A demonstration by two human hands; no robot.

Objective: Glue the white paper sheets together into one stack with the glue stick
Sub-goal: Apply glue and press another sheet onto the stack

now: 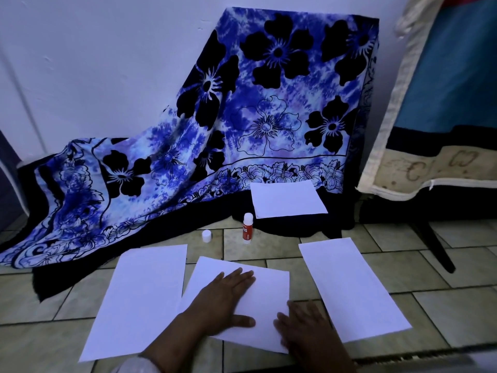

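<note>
Several white paper sheets lie on the tiled floor. My left hand (228, 300) presses flat, fingers straight, on the middle sheet (269, 289). My right hand (304, 327) rests with its fingers on that sheet's right lower edge. Another sheet (142, 297) lies to the left, partly under the middle one. A third sheet (352, 286) lies to the right. A fourth sheet (287, 199) lies farther back on dark cloth. The red and white glue stick (247, 228) stands upright, uncapped, behind the sheets. Its white cap (206, 235) sits on the floor to its left.
A blue flowered cloth (242, 109) drapes over something against the wall and spreads onto the floor at the left. A mattress edge (430, 170) on a dark frame stands at the right, with a frame leg (435, 246) slanting to the floor.
</note>
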